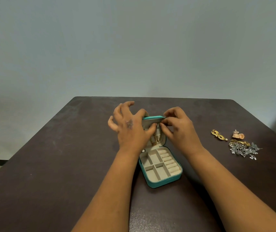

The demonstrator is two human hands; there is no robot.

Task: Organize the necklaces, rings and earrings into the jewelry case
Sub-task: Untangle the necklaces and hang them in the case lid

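A teal jewelry case (pixel 160 181) stands open in the middle of the table, with cream compartments and ring rolls in its base. Its lid (pixel 153 117) is upright. A gold necklace (pixel 155 139) hangs inside the lid. My left hand (pixel 130 128) holds the lid's top edge with the thumb behind and a finger on the lining beside the chain. My right hand (pixel 177 126) pinches the top of the necklace near the lid's upper right corner. The base compartments hold nothing that I can see.
At the right of the dark table (pixel 50 148) lie gold earrings (pixel 218 135), a small peach-coloured pair (pixel 238 135), gold rings (pixel 239 142) and silver pieces (pixel 243 149) in a loose pile. A pale wall rises behind the table.
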